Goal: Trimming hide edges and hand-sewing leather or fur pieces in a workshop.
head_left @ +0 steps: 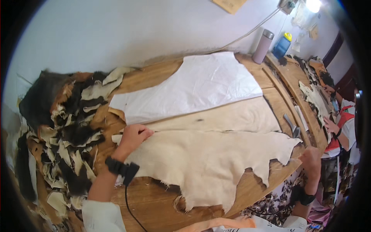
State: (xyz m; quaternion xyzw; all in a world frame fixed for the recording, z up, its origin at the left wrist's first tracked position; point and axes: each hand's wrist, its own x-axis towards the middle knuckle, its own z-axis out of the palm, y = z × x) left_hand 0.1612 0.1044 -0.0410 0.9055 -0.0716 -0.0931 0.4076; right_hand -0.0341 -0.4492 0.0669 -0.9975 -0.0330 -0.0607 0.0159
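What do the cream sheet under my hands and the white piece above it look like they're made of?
The cream sheet looks like animal hide, flesh side up: matte, suede-like, with ragged edges and hairy tufts. The white piece looks like thin woven cloth or paper: smooth, creased, straight-cut. The table is varnished wood with visible grain.

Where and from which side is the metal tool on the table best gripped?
Probably by the handle end of the metal tool, coming from the person's right at the table's edge. It lies flat on bare wood just beyond the pale hide, near the right hand, with nothing overlapping it.
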